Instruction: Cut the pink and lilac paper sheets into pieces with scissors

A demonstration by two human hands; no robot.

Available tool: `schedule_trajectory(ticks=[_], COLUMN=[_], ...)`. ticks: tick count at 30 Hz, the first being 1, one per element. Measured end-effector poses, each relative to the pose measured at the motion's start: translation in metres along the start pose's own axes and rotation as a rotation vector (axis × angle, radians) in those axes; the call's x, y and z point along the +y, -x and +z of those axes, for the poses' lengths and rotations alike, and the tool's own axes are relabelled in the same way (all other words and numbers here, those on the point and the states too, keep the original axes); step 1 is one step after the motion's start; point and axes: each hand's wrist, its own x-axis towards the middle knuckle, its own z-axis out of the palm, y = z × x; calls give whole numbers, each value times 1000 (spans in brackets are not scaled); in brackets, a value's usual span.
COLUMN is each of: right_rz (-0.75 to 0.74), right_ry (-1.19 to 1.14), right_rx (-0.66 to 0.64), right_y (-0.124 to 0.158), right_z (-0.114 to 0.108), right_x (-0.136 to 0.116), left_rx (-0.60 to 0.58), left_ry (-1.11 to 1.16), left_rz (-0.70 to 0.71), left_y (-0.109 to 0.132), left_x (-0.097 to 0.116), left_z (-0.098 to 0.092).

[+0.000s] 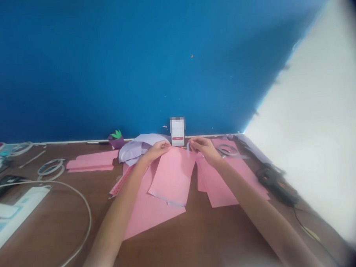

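A pink paper sheet (pixel 174 177) stands tilted in front of me, with a ragged pale strip along its lower edge. My left hand (pixel 158 150) is closed, its fingertips pinching the sheet's upper left corner. Close to the upper right corner, my right hand (pixel 204 149) is closed in a pinch on a small pale strip (pixel 188 147). Whether that strip is tape or paper, I cannot tell. Beneath the held sheet lies a larger pink sheet (pixel 152 218), partly covered by my left forearm.
A phone (pixel 177 132) leans upright against the blue wall. Crumpled lilac paper (pixel 134 148) and a purple paper cup (pixel 116 141) are left of it. More pink sheets (pixel 224 192) and a tape roll (pixel 227 149) lie right. A cable (pixel 88 208) loops beside a power strip (pixel 22 213).
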Motion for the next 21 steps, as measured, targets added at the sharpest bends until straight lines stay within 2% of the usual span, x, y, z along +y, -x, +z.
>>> schedule_trajectory(ticks=[3, 5, 8, 11, 16, 21], right_rz=[-11, -46, -91, -76, 31, 96], right_ry=[-3, 8, 62, 177, 300, 314], right_rx=[1, 35, 126, 186, 143, 173], right_y=[3, 5, 8, 9, 8, 3], right_z=[2, 2, 3, 3, 7, 8], right_x=[-12, -23, -40, -47, -33, 2], left_rx=[-9, 9, 51, 71, 161, 255], left_ry=[64, 139, 177, 190, 203, 207], left_rz=[-38, -88, -132, -132, -35, 46], left_y=[4, 6, 6, 4, -1, -2], left_x=[7, 3, -11, -25, -31, -31], left_z=[-5, -1, 17, 41, 68, 73])
